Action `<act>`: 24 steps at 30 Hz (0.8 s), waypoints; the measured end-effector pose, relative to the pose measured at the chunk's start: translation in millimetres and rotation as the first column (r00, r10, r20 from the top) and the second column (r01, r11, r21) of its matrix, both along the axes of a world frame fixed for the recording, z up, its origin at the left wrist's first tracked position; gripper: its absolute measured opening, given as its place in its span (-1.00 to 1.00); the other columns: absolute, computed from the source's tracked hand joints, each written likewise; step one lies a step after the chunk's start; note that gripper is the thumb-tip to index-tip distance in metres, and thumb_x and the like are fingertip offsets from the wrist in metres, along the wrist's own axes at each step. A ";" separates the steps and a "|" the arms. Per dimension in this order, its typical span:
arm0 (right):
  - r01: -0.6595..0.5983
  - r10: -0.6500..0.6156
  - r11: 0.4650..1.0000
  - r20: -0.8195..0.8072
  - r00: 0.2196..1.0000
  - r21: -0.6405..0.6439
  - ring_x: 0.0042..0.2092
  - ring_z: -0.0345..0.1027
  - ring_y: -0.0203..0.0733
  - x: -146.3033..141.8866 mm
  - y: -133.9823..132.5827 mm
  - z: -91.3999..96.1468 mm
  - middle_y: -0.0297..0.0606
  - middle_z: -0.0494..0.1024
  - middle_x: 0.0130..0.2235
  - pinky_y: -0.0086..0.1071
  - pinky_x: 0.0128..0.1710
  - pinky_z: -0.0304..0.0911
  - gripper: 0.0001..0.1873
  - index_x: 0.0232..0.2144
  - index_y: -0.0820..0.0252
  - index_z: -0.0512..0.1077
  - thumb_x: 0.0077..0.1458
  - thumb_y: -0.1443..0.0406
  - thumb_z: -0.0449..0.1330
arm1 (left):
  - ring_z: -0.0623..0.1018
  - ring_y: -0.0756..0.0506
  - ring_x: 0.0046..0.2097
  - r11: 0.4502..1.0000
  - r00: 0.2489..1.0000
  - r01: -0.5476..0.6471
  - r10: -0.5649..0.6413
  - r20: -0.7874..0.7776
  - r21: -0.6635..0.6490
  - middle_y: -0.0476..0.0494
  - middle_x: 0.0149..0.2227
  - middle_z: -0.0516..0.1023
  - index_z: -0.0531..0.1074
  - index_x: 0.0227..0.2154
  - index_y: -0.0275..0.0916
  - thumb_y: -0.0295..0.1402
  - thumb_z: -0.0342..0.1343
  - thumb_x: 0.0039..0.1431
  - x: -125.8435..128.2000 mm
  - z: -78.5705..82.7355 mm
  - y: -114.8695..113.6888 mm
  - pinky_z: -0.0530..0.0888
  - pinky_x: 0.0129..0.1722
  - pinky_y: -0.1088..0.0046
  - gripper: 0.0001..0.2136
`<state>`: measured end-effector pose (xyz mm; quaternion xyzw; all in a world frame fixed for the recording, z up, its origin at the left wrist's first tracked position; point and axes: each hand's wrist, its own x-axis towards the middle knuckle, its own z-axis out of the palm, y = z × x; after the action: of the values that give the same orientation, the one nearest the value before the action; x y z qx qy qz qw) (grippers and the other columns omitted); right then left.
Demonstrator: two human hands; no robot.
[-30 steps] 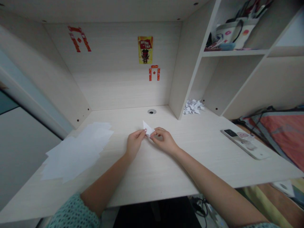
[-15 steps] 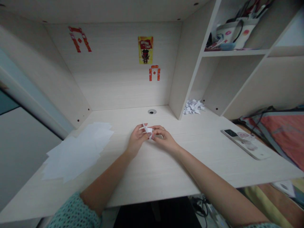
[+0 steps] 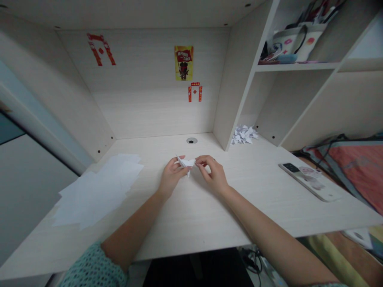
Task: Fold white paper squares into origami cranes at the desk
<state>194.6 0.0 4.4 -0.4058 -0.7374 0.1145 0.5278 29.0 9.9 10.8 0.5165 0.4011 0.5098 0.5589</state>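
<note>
While the left hand (image 3: 171, 177) grips folded paper (image 3: 188, 163), the right hand (image 3: 216, 173) pinches its right-pointing tip.

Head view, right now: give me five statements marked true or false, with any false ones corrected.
1. The left hand holds the folded paper. True.
2. The phone lies near the right end of the desk. True.
3. The right hand rests flat on the desk. False: its fingertips are at the folded paper's right tip.
4. Loose sheets lie left of the folded paper. True.
5. The paper heap is among those sheets. False: it is beneath the shelf.
</note>
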 end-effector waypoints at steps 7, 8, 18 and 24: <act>-0.017 0.017 0.997 -0.006 1.000 0.071 -0.16 0.37 -0.20 0.8 0.6 -0.1 -0.21 0.49 -0.20 -0.32 -0.15 0.30 -0.81 -0.20 0.09 0.39 0.11 0.31 0.07 | 0.49 -0.11 -0.13 1.000 1.000 0.027 -0.027 0.000 0.012 -0.28 -0.05 0.47 0.23 0.06 -0.28 -0.30 0.24 -0.12 0.1 -3.8 1.4 0.39 -0.13 0.36 -0.38; -0.021 0.021 0.996 -0.004 1.000 0.085 -0.16 0.37 -0.20 1.0 0.8 -0.1 -0.22 0.50 -0.20 -0.32 -0.15 0.30 -0.79 -0.18 0.08 0.40 0.11 0.32 0.08 | 0.48 -0.11 -0.11 0.999 1.000 0.026 -0.026 -0.006 0.019 -0.28 -0.03 0.46 0.22 0.07 -0.29 -0.30 0.24 -0.11 0.1 -4.4 1.6 0.39 -0.11 0.35 -0.37; 0.050 -0.056 0.995 0.078 0.995 0.084 -0.20 0.44 -0.21 7.5 4.3 -8.5 -0.29 0.57 -0.26 -0.33 -0.19 0.32 -0.81 -0.29 0.03 0.48 0.11 0.31 0.08 | 0.45 -0.14 -0.03 0.994 0.993 0.055 -0.046 -0.109 0.090 -0.32 0.02 0.41 0.18 0.10 -0.31 -0.29 0.19 -0.06 2.3 -7.7 -0.3 0.34 -0.02 0.31 -0.38; 0.180 -0.199 0.975 0.153 0.968 0.131 -0.25 0.46 -0.19 12.7 5.1 -10.2 -0.31 0.59 -0.29 -0.36 -0.25 0.27 -0.84 -0.34 0.05 0.48 0.11 0.23 0.09 | 0.48 -0.13 -0.10 0.996 0.990 0.060 -0.051 -0.131 0.067 -0.28 -0.03 0.45 0.19 0.10 -0.31 -0.29 0.19 -0.06 2.0 -9.5 0.5 0.39 -0.11 0.34 -0.38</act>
<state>207.3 5.1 -5.8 -0.4510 -0.7418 -0.0136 0.4960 31.0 10.4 1.2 0.5789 0.4038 0.4735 0.5269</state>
